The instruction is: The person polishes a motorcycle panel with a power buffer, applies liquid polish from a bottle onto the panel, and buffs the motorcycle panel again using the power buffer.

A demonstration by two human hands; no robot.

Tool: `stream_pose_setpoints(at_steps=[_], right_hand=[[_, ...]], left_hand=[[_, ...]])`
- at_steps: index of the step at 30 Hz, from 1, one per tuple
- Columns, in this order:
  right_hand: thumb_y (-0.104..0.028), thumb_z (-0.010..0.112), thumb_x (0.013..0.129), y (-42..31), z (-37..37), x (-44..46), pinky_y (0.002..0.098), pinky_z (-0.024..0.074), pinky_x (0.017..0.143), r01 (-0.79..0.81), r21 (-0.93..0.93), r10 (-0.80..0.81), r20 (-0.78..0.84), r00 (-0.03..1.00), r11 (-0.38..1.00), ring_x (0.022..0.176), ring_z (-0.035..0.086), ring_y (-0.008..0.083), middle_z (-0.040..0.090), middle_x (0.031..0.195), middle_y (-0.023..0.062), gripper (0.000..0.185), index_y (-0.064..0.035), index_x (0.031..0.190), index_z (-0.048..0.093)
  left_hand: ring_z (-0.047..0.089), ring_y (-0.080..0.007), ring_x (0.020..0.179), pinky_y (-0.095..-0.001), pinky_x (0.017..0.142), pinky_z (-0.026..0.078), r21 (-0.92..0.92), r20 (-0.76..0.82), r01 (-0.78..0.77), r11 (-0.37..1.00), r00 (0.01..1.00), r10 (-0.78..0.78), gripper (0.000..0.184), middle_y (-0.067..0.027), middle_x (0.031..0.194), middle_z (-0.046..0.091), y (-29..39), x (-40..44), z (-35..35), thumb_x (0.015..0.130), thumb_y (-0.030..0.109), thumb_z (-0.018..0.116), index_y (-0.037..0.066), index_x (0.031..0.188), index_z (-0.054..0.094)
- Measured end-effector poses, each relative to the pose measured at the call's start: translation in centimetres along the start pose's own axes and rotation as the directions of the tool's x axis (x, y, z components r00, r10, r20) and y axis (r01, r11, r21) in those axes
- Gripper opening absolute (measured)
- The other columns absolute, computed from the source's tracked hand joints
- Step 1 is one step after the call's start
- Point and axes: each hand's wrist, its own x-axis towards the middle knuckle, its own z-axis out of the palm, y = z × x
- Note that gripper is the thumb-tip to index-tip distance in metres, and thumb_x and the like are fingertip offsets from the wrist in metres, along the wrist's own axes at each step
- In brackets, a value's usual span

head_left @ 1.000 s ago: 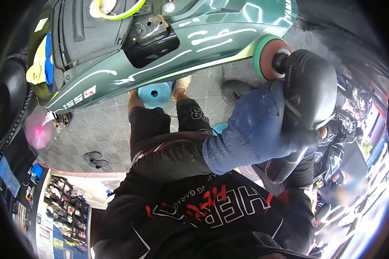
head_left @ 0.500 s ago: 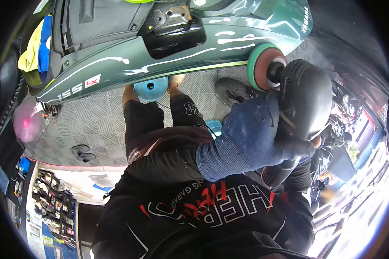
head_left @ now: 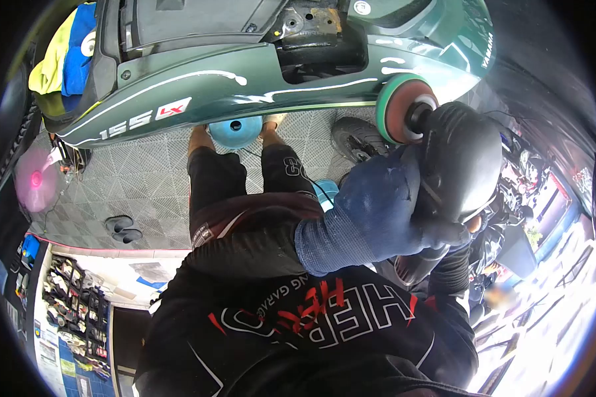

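A black polisher (head_left: 460,162) with a round red-brown pad (head_left: 404,109), rimmed in green, is held on the right. My left hand (head_left: 377,205), in a blue knitted glove, is closed round the polisher's body. Of my right hand (head_left: 474,223) only a bit of bare skin shows beyond the tool, at its grip; the rest is hidden. The pad overlaps the lower edge of a green scooter body panel (head_left: 212,99) marked "155 LX"; whether they touch I cannot tell. White streaks run along the panel.
Yellow and blue cloths (head_left: 79,49) hang at the scooter's left end. Below the panel are a blue round stool (head_left: 235,132) and a tyre (head_left: 357,139). A pink fan (head_left: 36,178) and black slippers (head_left: 122,228) are on the left. Motorcycles (head_left: 520,178) stand at the right.
The polisher and both hands have shifted slightly left and down in view, while the scooter's right end has moved right. Both hands keep their hold.
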Motion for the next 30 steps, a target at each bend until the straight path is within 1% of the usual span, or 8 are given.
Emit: stream_pose_setpoints(at_steps=[3,5,8,12,18,21,23,30], right_hand=[[-0.029,0.089,0.077,-0.1,0.8,0.1,0.0362,0.0475,0.106,-0.017,0.002,0.017,0.019,1.000,1.000,0.115,0.064,0.0264,0.068,0.125,0.0120,0.079,-0.0045,0.143,0.053],[-0.029,0.089,0.077,-0.2,1.4,0.1,0.0362,0.0476,0.106,-0.026,0.003,0.026,0.035,0.999,1.000,0.114,0.065,0.0264,0.068,0.125,0.0119,0.078,-0.0046,0.142,0.053],[-0.029,0.089,0.078,-0.2,2.3,0.2,0.0361,0.0479,0.105,-0.042,0.004,0.041,0.054,0.998,0.999,0.114,0.065,0.0264,0.068,0.124,0.0118,0.077,-0.0049,0.142,0.054],[-0.029,0.088,0.078,-0.2,3.3,0.4,0.0360,0.0481,0.105,-0.061,0.010,0.060,0.085,0.995,0.998,0.113,0.065,0.0265,0.068,0.124,0.0116,0.076,-0.0052,0.142,0.054],[-0.028,0.087,0.080,-0.5,5.0,0.8,0.0358,0.0486,0.104,-0.091,0.013,0.089,0.130,0.988,0.996,0.112,0.066,0.0265,0.069,0.123,0.0113,0.074,-0.0058,0.142,0.054],[-0.028,0.087,0.080,-0.6,5.8,1.0,0.0357,0.0488,0.104,-0.118,0.030,0.111,0.167,0.980,0.993,0.111,0.066,0.0265,0.069,0.122,0.0112,0.073,-0.0060,0.142,0.055],[-0.028,0.087,0.081,-0.7,6.4,1.1,0.0356,0.0489,0.104,-0.130,0.032,0.122,0.188,0.975,0.991,0.111,0.067,0.0266,0.070,0.122,0.0111,0.072,-0.0062,0.142,0.055],[-0.027,0.086,0.082,-0.6,8.6,1.9,0.0354,0.0494,0.103,-0.247,0.083,0.209,0.319,0.924,0.965,0.109,0.067,0.0266,0.070,0.121,0.0107,0.070,-0.0068,0.142,0.055]], left_hand=[[0.074,-0.0374,0.083,-0.0436,0.075,0.059,-0.007,-0.027,0.024,1.000,0.999,-0.025,0.099,-0.0204,0.098,0.071,-0.1,-0.5,-0.6,0.068,0.067,0.086,-0.005,0.127,0.051],[0.073,-0.0339,0.074,-0.0439,0.068,0.059,-0.045,-0.022,0.016,0.999,1.000,-0.017,0.093,-0.0188,0.096,0.068,-0.4,-0.8,-1.2,0.071,0.069,0.082,-0.003,0.123,0.056],[0.074,-0.0364,0.083,-0.0433,0.076,0.059,-0.008,0.040,0.025,1.000,0.999,-0.024,0.102,-0.0201,0.098,0.071,-0.5,-1.3,-2.2,0.067,0.068,0.085,-0.005,0.129,0.051],[0.075,-0.0357,0.083,-0.0425,0.075,0.060,-0.039,0.036,0.045,0.998,0.998,-0.043,0.101,-0.0200,0.097,0.071,-0.7,-1.9,-3.0,0.069,0.069,0.084,-0.006,0.129,0.051],[0.075,-0.0350,0.084,-0.0408,0.076,0.061,-0.008,-0.002,-0.042,0.999,0.999,0.042,0.102,-0.0193,0.098,0.072,-1.4,-3.0,-4.0,0.069,0.067,0.085,-0.007,0.129,0.051],[0.074,-0.0329,0.078,-0.0414,0.066,0.061,-0.071,-0.092,-0.115,0.991,0.990,0.108,0.094,-0.0179,0.098,0.069,-1.8,-3.4,-4.5,0.076,0.066,0.081,-0.006,0.130,0.054],[0.075,-0.0318,0.081,-0.0408,0.065,0.061,-0.102,0.027,-0.082,0.991,0.996,0.085,0.099,-0.0188,0.101,0.070,-1.8,-3.5,-5.4,0.076,0.067,0.080,-0.006,0.136,0.050],[0.075,-0.0336,0.085,-0.0427,0.074,0.061,-0.201,0.061,-0.060,0.978,0.995,0.073,0.108,-0.0200,0.104,0.071,-2.8,-5.4,-7.4,0.071,0.065,0.084,-0.003,0.144,0.044]])
